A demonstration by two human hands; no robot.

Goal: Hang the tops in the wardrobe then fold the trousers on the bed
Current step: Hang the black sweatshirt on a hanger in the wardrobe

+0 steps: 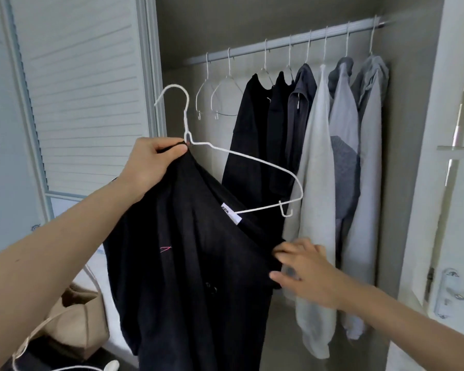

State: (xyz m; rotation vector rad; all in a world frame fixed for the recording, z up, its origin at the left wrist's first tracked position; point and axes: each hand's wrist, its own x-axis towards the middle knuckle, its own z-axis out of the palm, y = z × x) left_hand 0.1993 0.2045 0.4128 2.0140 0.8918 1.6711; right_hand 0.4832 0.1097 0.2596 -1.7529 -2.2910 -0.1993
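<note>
In front of the open wardrobe [279, 30], whose rail [287, 41] is cut off at the right, the left hand [150, 164] pinches a limp black top [193, 263] against a thin white wire hanger [241, 153], half hidden inside it, while the blurred right hand [306, 269] touches the cloth with fingers loosely spread.

We see the wardrobe rail [287, 42] running up to the far right, carrying two bare hangers [217, 97] at left and six hung tops [319, 156] at right.
</note>
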